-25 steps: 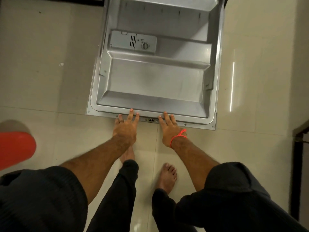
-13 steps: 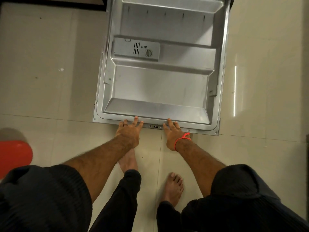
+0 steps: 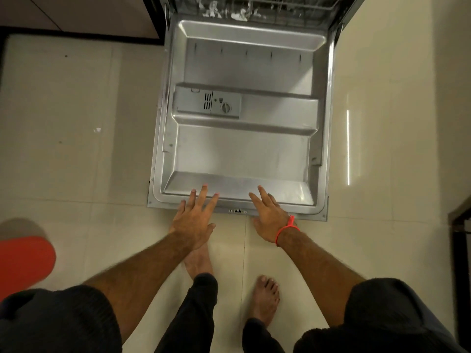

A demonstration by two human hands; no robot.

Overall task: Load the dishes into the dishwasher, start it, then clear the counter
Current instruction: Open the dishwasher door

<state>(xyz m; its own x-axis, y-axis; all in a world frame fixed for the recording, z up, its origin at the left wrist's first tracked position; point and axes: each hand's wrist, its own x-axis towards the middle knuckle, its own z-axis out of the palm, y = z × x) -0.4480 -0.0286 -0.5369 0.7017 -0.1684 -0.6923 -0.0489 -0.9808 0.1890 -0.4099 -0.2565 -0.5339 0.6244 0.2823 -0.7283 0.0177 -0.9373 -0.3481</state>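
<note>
Both hands' fingers have straightened over the door (image 3: 244, 149) edge: left hand (image 3: 195, 216) and right hand (image 3: 267, 216) open, gripping nothing. Unsupported, it could drop onto the feet below.

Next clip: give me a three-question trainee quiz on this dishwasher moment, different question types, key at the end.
1. True or false: the dishwasher door lies fully open.
2. Which wrist wears the orange band? A) left B) right
3. Fill in: the detergent dispenser sits on the door's ____ side as seen from above.

Key: 1 true. 2 B; the right hand and left hand are both open, fingers straight over the door's near edge. 3 left.
</note>
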